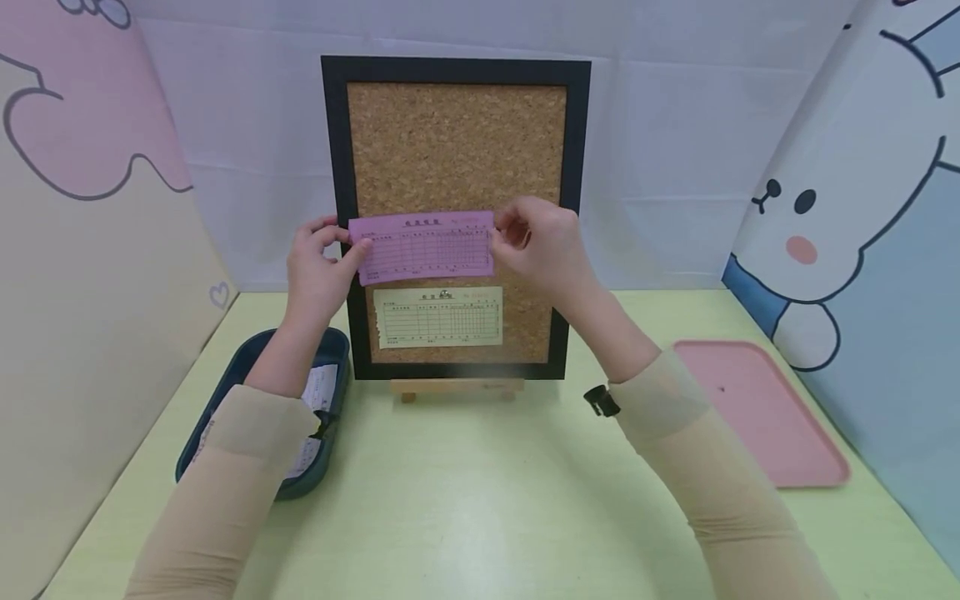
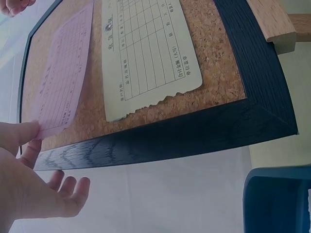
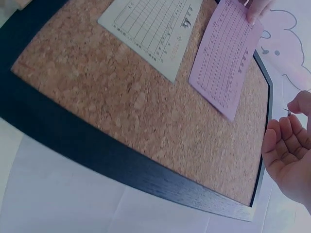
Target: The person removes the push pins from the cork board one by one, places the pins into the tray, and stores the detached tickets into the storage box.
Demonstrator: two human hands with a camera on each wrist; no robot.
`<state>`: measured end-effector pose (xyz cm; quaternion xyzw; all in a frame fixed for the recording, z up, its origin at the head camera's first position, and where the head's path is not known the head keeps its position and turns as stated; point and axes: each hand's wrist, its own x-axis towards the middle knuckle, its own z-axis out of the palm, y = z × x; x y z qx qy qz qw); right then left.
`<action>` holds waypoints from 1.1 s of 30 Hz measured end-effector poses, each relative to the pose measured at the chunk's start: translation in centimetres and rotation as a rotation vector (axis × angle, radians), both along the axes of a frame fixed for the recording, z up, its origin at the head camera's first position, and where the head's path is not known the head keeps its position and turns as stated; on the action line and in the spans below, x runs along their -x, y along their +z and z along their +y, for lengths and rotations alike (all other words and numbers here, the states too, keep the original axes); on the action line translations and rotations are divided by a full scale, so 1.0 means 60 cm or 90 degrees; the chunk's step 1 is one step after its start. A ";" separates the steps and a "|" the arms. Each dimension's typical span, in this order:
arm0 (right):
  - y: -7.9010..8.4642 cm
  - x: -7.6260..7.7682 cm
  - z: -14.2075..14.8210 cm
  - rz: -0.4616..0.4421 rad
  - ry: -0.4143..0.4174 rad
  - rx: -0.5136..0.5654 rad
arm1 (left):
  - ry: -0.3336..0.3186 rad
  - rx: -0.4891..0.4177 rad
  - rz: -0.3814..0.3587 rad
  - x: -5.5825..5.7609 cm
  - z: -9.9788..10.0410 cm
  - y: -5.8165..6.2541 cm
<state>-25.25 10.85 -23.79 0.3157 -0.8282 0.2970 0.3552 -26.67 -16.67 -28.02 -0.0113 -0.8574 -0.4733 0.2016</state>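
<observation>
The left hand [image 1: 318, 262] had the purple slip [image 1: 423, 247] clamped between thumb and fingers at one end, presumably to hold it level before the corkboard [image 1: 457, 142], above the pale slip [image 1: 438, 318]; the right hand [image 1: 543, 246], fingers pinched together, gripped a tiny pin-like piece [image 3: 289, 113], seemingly for fixing!

Corkboard [image 3: 131, 104] bears a pale green slip [image 3: 153, 36]. Pink slip [image 3: 223, 63], in front of corkboard, gripped by left hand [image 3: 259, 8]. Right hand [image 3: 290, 153], in front of corkboard, pinches small pin [image 3: 289, 113].
</observation>
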 end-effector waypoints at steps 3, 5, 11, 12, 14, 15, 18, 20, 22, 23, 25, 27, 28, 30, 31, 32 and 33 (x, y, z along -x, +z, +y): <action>0.004 -0.003 0.013 0.005 -0.003 0.001 | 0.003 0.003 0.008 -0.003 -0.005 0.003; 0.006 -0.004 0.023 0.008 -0.004 0.003 | 0.005 0.005 0.019 -0.006 -0.006 0.004; 0.018 -0.017 0.054 -0.002 -0.035 -0.004 | 0.009 0.014 0.036 -0.018 -0.010 0.012; 0.020 -0.020 0.059 -0.005 -0.042 -0.005 | 0.010 0.018 0.038 -0.021 -0.011 0.014; 0.024 -0.023 0.071 -0.001 -0.049 -0.004 | 0.013 0.028 0.052 -0.025 -0.012 0.015; 0.026 -0.025 0.076 0.001 -0.054 -0.007 | 0.015 0.030 0.060 -0.027 -0.012 0.016; 0.032 -0.033 0.094 0.011 -0.077 -0.017 | 0.019 0.039 0.091 -0.033 -0.013 0.018; 0.036 -0.039 0.105 0.016 -0.092 -0.021 | 0.022 0.045 0.108 -0.038 -0.014 0.020; 0.040 -0.046 0.115 0.019 -0.106 -0.023 | 0.025 0.053 0.122 -0.044 -0.014 0.023; 0.042 -0.049 0.120 0.019 -0.112 -0.022 | 0.025 0.058 0.130 -0.047 -0.015 0.025; 0.046 -0.056 0.130 0.020 -0.116 -0.021 | 0.026 0.066 0.144 -0.054 -0.016 0.029; 0.050 -0.063 0.138 0.018 -0.121 -0.023 | 0.028 0.078 0.159 -0.061 -0.018 0.032; 0.053 -0.066 0.142 0.016 -0.122 -0.024 | 0.030 0.083 0.164 -0.065 -0.018 0.035; 0.056 -0.073 0.151 0.016 -0.127 -0.028 | 0.032 0.091 0.180 -0.072 -0.021 0.039; 0.058 -0.076 0.155 0.015 -0.132 -0.030 | 0.035 0.095 0.186 -0.075 -0.023 0.042; 0.059 -0.078 0.159 0.015 -0.137 -0.032 | 0.038 0.098 0.192 -0.078 -0.024 0.045; 0.061 -0.081 0.163 0.016 -0.142 -0.035 | 0.041 0.099 0.196 -0.081 -0.026 0.048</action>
